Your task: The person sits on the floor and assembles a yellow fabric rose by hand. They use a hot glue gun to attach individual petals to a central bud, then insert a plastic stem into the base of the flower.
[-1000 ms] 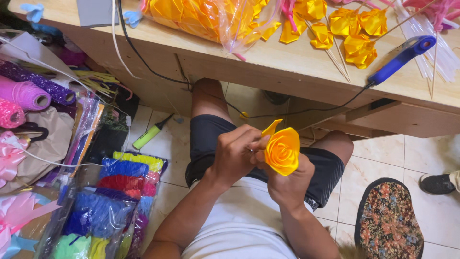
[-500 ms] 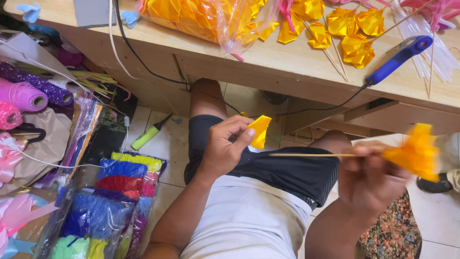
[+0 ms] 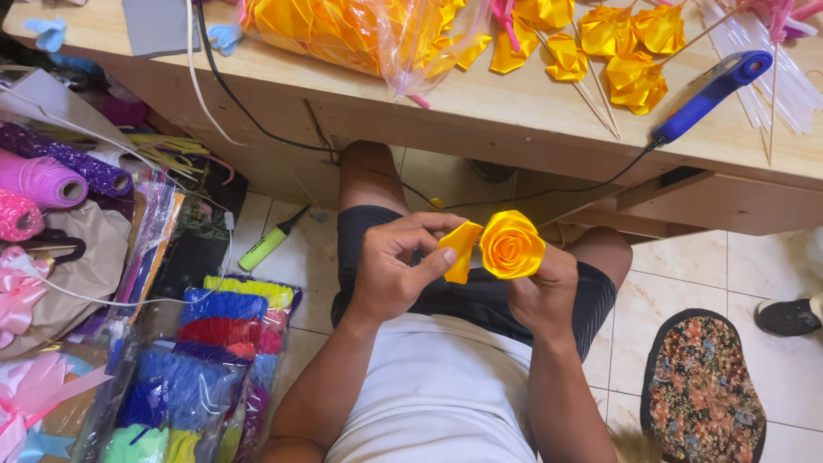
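Note:
Over my lap, my right hand [image 3: 542,291] grips a rolled yellow ribbon rose [image 3: 511,244] from below, its bloom facing up at me. My left hand [image 3: 394,267] pinches a folded yellow ribbon petal [image 3: 459,249] between thumb and fingers, held right against the rose's left side. The rose's stick is hidden behind my right hand. On the wooden table [image 3: 480,103] above lie several finished yellow roses on sticks [image 3: 619,53] and a blue glue gun [image 3: 711,84] with a black cord.
A clear bag of yellow ribbon pieces [image 3: 343,33] sits on the table. Ribbon spools [image 3: 51,176], pink bows and bags of coloured material [image 3: 201,351] crowd the floor at left, near a green marker [image 3: 266,247]. A patterned mat [image 3: 705,390] and someone's shoe [image 3: 789,315] are at right.
My right hand, which had swung out to the right with the rose on its stick, has come back to centre. The petal in my left hand now meets the rose.

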